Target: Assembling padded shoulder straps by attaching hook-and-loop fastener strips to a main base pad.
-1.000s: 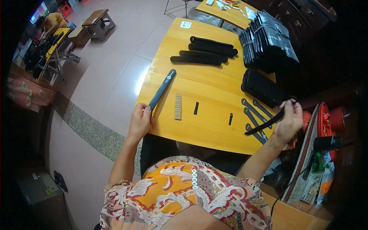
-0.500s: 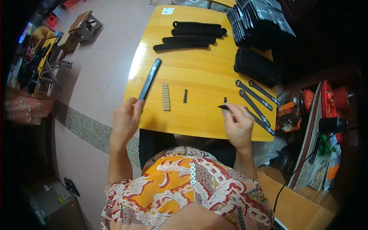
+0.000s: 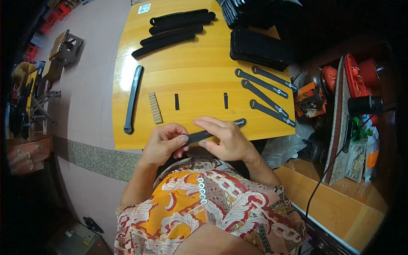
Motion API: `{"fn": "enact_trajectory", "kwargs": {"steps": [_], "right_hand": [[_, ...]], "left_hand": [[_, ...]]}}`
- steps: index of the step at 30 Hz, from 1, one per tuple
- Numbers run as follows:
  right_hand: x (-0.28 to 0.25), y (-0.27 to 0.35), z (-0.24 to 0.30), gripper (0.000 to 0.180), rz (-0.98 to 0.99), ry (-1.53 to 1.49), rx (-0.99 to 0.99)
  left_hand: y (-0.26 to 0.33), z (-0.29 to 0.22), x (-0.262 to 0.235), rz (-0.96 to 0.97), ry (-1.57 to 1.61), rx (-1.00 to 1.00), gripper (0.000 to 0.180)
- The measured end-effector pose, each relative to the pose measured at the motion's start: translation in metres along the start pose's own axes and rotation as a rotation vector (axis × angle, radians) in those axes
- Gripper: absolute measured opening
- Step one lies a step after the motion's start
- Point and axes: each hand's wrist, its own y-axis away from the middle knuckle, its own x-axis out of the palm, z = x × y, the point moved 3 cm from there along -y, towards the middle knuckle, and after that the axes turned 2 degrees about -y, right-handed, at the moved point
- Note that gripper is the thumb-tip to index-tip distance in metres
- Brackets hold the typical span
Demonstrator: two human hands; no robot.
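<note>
My left hand (image 3: 168, 143) pinches one end of a dark grey strap (image 3: 197, 137) between thumb and fingers, close to the table's front edge. Over the same strap is my right hand (image 3: 227, 138), thumb and fingers apart; whether it touches the strap I cannot tell. The strap's rounded far end shows past its knuckles. Another dark grey strap (image 3: 134, 100) with a slotted end lies to the left. Beside it are a row of small tan pieces (image 3: 154, 108), a short black strip (image 3: 177, 102) and a second black strip (image 3: 226, 100).
Several grey straps (image 3: 265, 97) lie at the table's right. Black rolled bands (image 3: 174, 32) lie far left, near a white label (image 3: 144, 8). A folded black stack (image 3: 259, 49) and a bundled pile (image 3: 250, 12) stand far right. Beyond the right edge are a black cylinder (image 3: 364, 105) and clutter.
My left hand has let go of the left strap, which now lies on the table. Both hands have come together over another strap. The dark piece at my right fingertips is gone. The view has shifted.
</note>
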Motion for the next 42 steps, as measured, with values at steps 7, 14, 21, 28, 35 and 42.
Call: {"fn": "enact_trajectory", "kwargs": {"steps": [7,14,21,28,35,42], "right_hand": [[-0.045,0.017,-0.029,0.020,0.219,0.065,0.281],[-0.071,-0.002,-0.048,0.014,-0.096,0.445,0.407],[-0.059,-0.024,-0.062,0.011,-0.114,0.690,0.445],[-0.052,-0.021,-0.066,0.011,-0.088,0.885,0.448],[-0.058,0.012,-0.051,0.019,-0.333,0.742,0.288],[-0.095,0.063,-0.051,0.020,-0.505,0.821,0.335]], "left_hand": [[-0.003,-0.017,-0.015,-0.155,-0.328,0.158,0.012],[-0.043,-0.030,-0.023,-0.490,-0.917,0.407,0.009],[-0.070,-0.039,-0.032,-0.678,-1.217,0.552,0.014],[-0.073,-0.036,-0.029,-0.719,-1.384,0.533,0.022],[-0.045,-0.034,-0.030,-0.829,-1.244,0.751,0.017],[-0.044,-0.030,0.020,-0.514,-1.096,0.784,0.011]]}}
